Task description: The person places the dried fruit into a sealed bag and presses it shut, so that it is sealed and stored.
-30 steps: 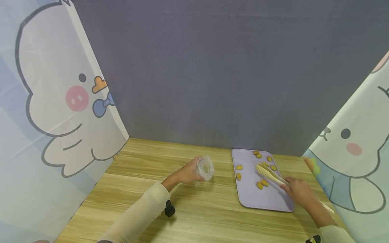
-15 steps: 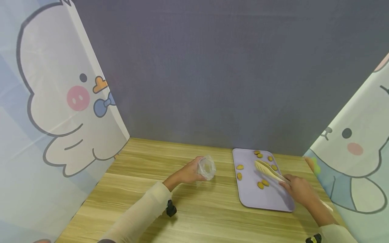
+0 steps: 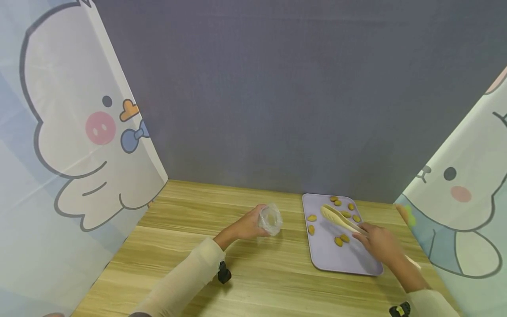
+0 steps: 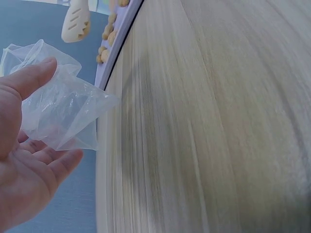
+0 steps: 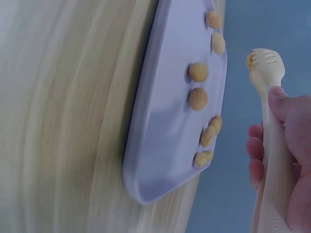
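Observation:
In the head view my left hand [image 3: 247,224] holds a clear plastic bag [image 3: 276,228] above the table, its round mouth facing up. The left wrist view shows the thumb on one side of the crinkled bag [image 4: 63,109] and the fingers behind it. My right hand [image 3: 378,243] grips cream tongs [image 3: 336,217], held over the lilac tray [image 3: 330,262]. A small tan nut [image 5: 250,60] shows between the slotted tips in the right wrist view. Several tan nuts [image 3: 311,230] lie scattered on the tray.
The wooden table [image 3: 257,281] meets a dark grey panel [image 3: 257,110] at the back. Cartoon-printed panels stand at the left [image 3: 71,132] and right [image 3: 463,211]. A raised rim runs around the tray.
The right hand and tongs have moved left and up over the tray, with the tongs' tips shifting toward its left side. My left hand and the bag have drifted slightly right.

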{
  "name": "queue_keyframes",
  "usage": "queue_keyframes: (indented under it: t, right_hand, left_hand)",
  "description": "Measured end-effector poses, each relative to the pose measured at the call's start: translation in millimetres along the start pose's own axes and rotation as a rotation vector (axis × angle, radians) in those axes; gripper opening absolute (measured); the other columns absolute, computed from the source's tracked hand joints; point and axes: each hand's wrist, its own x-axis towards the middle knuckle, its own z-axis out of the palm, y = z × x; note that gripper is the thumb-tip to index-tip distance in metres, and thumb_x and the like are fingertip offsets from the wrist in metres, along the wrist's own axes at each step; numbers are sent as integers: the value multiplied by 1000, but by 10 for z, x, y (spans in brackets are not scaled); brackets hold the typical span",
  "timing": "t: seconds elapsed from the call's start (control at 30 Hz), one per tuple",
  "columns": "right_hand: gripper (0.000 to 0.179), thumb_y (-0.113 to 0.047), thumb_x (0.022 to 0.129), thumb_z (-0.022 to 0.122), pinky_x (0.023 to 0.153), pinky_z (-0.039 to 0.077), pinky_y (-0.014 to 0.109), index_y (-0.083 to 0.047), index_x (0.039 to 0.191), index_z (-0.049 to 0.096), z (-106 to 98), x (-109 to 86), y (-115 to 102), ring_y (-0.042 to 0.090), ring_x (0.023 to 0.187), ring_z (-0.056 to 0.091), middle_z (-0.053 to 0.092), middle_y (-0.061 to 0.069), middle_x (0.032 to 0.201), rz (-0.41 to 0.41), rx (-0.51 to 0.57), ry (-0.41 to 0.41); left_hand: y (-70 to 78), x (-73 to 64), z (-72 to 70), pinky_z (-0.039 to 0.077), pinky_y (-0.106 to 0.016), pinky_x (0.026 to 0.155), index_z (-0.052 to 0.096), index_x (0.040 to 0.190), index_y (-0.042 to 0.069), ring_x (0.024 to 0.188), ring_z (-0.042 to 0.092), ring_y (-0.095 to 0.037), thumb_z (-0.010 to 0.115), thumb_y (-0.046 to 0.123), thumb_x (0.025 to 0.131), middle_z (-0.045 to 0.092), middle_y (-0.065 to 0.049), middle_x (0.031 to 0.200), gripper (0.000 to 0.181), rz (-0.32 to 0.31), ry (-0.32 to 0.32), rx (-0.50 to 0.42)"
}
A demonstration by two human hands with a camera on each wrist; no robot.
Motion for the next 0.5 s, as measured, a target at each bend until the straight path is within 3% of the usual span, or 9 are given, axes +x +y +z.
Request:
queue_keyframes:
  t: [0.2,0.5]
  right_hand:
    - [41,-26,91,76,73,57,56,7,115,71,-7,57,-126,43,88,72,74,27,108,-1,19,-9]
    - [39,-23,89,77,74,56,54,6,114,71,-22,133,-297,38,85,73,75,23,103,-36,45,9]
  left_hand:
    - [10,3,12,48,-48,103,30,155,3,121,55,-28,86,25,79,51,-19,144,98,4,8,2]
    - [6,28,42,49,-47,102,31,154,5,120,56,-27,87,22,79,55,-17,137,96,12,6,-36]
